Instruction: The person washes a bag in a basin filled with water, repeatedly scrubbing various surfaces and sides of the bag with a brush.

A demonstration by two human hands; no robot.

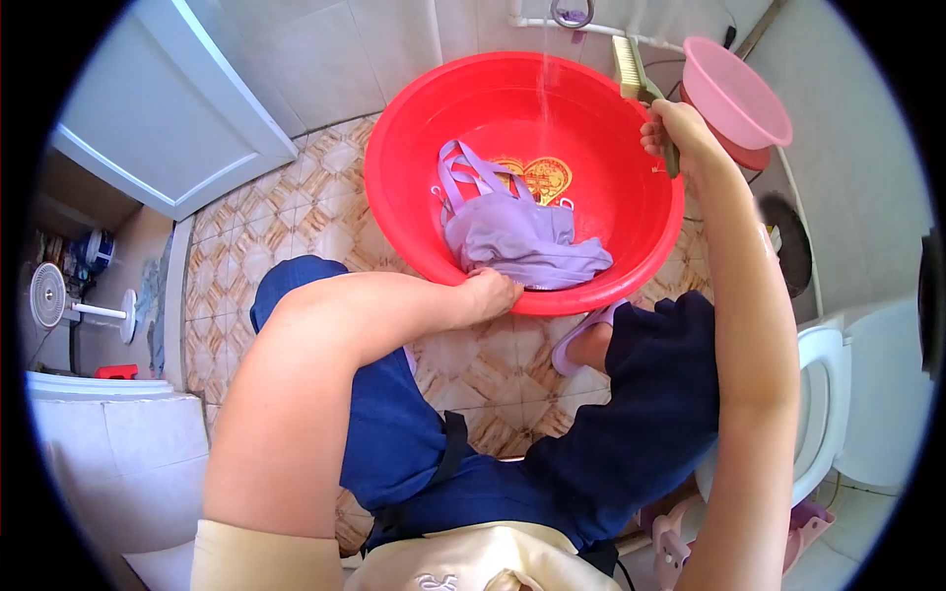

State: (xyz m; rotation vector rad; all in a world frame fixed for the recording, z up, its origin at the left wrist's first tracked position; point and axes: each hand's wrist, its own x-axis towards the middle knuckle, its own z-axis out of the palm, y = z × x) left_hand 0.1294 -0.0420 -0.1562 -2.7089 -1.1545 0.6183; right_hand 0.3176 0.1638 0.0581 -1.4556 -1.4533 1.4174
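Observation:
A large red basin (pixel 414 128) stands on the tiled floor, and a thin stream of water falls into it. Purple cloth with straps (pixel 522 236) lies inside against the near wall. My left hand (pixel 491 294) is at the basin's near rim, its fingers closed on the edge of the purple cloth. Over the right rim, my right hand (pixel 678 133) is wrapped round the green handle of a scrub brush (pixel 628 69), whose pale bristles face left.
Pink basin (pixel 734 94) at the upper right, beside pipes. A toilet (pixel 823 414) stands at the right. At the left are a white door (pixel 177 108) and a small white fan (pixel 47 294). My knees flank the floor before the basin.

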